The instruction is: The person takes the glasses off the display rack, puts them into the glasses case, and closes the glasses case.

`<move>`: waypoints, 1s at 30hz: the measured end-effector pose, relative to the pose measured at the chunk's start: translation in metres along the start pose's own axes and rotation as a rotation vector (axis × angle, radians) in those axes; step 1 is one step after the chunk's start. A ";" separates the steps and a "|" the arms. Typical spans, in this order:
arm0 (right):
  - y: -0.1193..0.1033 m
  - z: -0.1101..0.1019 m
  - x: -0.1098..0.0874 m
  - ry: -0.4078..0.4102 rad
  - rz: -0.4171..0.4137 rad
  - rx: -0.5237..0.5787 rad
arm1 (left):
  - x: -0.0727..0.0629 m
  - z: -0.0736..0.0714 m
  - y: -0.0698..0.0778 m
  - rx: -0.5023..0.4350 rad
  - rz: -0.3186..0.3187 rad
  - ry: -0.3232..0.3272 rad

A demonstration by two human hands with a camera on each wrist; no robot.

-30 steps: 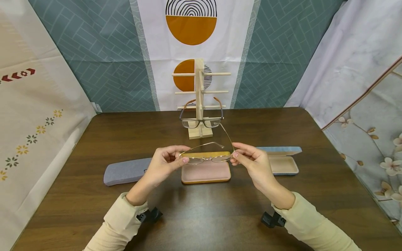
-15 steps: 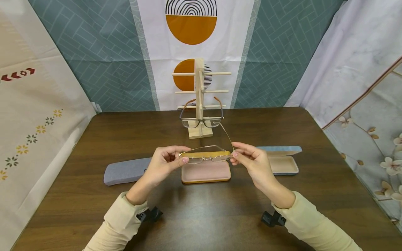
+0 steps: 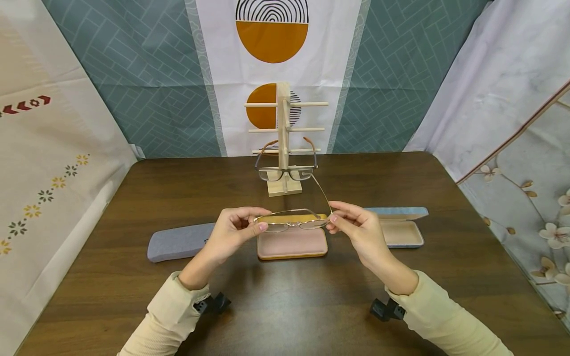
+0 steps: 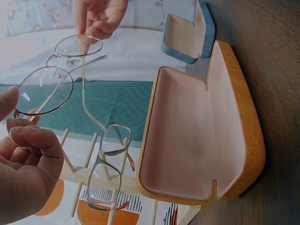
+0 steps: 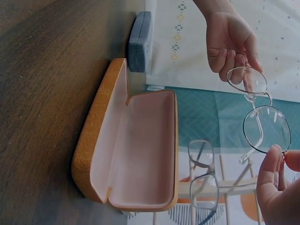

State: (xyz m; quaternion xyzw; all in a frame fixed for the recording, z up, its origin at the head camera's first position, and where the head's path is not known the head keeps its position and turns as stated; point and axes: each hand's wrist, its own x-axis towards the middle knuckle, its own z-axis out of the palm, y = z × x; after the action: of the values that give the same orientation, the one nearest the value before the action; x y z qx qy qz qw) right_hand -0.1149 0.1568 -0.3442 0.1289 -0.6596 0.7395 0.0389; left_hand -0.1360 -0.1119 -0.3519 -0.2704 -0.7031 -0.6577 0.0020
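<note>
My left hand (image 3: 236,230) pinches a pair of thin gold-rimmed glasses (image 3: 292,225) at their left hinge. At the other hinge my right hand (image 3: 356,227) holds the same frame between thumb and fingers. The left temple lies folded inward behind the lenses, while the right temple (image 3: 321,190) still points away toward the back. Below and just beyond the glasses stands an opened mustard-yellow glasses case (image 3: 291,244) with a pink lining. Nothing lies in it in the left wrist view, where its tan outer shell (image 4: 251,136) shows.
A closed grey-blue glasses case (image 3: 178,242) lies to the left, partly behind my left hand. An opened blue case (image 3: 403,233) sits on the right. At the back, a wooden display stand (image 3: 283,118) carries dark-framed glasses (image 3: 269,175) below several bare pegs.
The left temple of the gold-rimmed glasses has swung farther inward, down toward the lenses. Both hands have kept their places and their hold on the frame.
</note>
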 end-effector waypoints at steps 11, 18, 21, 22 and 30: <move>0.000 -0.001 0.000 -0.005 0.010 0.018 | 0.001 0.001 0.001 -0.008 0.026 -0.006; 0.001 -0.001 0.000 -0.012 0.010 0.024 | 0.000 0.001 0.000 -0.011 0.010 -0.012; 0.001 -0.002 0.001 -0.016 0.008 0.029 | 0.000 0.001 0.000 -0.014 0.006 -0.014; 0.000 -0.002 0.001 -0.017 0.007 0.030 | 0.000 0.001 0.000 -0.015 0.006 -0.014; -0.001 -0.001 0.000 -0.028 0.034 0.035 | 0.000 0.001 0.001 -0.008 0.007 -0.007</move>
State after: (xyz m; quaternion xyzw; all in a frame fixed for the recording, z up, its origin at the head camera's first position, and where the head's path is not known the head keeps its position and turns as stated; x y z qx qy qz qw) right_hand -0.1150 0.1581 -0.3432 0.1285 -0.6492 0.7495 0.0148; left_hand -0.1356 -0.1106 -0.3514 -0.2752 -0.6996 -0.6595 0.0006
